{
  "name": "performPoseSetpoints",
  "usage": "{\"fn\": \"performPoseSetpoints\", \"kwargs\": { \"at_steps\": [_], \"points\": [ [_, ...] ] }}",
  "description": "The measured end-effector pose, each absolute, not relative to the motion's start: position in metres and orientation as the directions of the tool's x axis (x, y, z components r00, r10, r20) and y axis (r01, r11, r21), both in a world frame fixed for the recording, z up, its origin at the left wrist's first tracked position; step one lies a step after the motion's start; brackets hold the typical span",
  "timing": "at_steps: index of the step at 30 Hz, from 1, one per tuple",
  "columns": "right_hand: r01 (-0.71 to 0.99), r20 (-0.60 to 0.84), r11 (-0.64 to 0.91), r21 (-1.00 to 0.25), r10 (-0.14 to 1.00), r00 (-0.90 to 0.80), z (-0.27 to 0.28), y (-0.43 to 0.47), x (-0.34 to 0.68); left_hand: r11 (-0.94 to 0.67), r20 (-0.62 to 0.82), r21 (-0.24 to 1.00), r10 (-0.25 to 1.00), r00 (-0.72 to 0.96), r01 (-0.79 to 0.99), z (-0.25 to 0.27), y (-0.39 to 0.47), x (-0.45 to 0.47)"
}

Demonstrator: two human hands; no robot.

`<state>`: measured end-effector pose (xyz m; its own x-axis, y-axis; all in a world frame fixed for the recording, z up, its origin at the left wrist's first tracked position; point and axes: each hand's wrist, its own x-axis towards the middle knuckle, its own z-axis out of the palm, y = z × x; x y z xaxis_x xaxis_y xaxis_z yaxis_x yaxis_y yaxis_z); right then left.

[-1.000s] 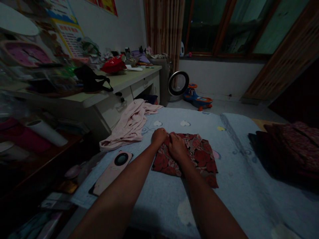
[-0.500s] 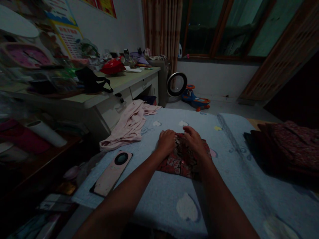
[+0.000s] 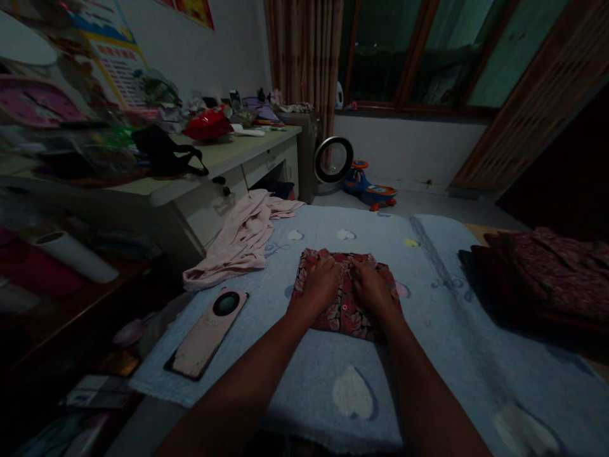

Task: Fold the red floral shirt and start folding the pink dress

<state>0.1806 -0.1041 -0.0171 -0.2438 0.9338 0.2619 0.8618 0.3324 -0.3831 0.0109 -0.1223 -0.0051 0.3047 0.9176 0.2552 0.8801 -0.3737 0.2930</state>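
A red shirt (image 3: 347, 324) with a dark and pale leaf print and a button down its front lies folded into a compact bundle in front of me. On its left half rests my left hand (image 3: 324, 280), fingers curled in and closed on the cloth near the upper middle. My right hand (image 3: 370, 285) is bent the same way on the right half, its fingers gathered at the fabric beside the front opening. A narrow strip of shirt shows between the two hands. The fingertips are partly hidden.
The shirt lies on a blue cloth (image 3: 266, 362) with heart patterns. To the left are a phone (image 3: 204, 336) and a crumpled pink garment (image 3: 238, 241). Folded dark red clothes (image 3: 547, 279) are stacked at right. A cluttered desk (image 3: 223, 158) stands at left; a toy ride-on car (image 3: 368, 187) sits beyond.
Both hands have come down from the shirt's far edge toward me, and their fingers have curled onto the cloth. The shirt's top edge now shows. The view has shifted slightly.
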Motion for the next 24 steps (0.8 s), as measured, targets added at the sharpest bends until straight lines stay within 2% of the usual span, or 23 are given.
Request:
{"fn": "performPoseSetpoints", "kwargs": {
  "at_steps": [6, 11, 16, 20, 24],
  "points": [
    [0.901, 0.188, 0.287, -0.324, 0.953, -0.236, -0.025, -0.102, 0.179, -0.375, 0.188, 0.35, 0.926, 0.328, 0.858, -0.001, -0.104, 0.019],
    [0.834, 0.313, 0.331, -0.442, 0.928, -0.203, -0.024, -0.106, 0.182, -0.313, 0.108, 0.352, 0.95, 0.294, 0.882, 0.009, -0.094, 0.017],
    [0.749, 0.418, 0.393, -0.533, 0.892, -0.171, -0.025, -0.105, 0.184, -0.281, 0.138, 0.414, 0.96, 0.245, 0.866, 0.012, -0.093, 0.021],
    [0.717, 0.436, 0.417, -0.559, 0.883, -0.173, -0.028, -0.104, 0.182, -0.305, 0.17, 0.468, 0.952, 0.255, 0.829, -0.003, -0.091, 0.025],
    [0.704, 0.397, 0.403, -0.585, 0.899, -0.185, -0.033, -0.104, 0.179, -0.305, 0.189, 0.536, 0.952, 0.24, 0.787, -0.014, -0.087, 0.024]
  ]
}}
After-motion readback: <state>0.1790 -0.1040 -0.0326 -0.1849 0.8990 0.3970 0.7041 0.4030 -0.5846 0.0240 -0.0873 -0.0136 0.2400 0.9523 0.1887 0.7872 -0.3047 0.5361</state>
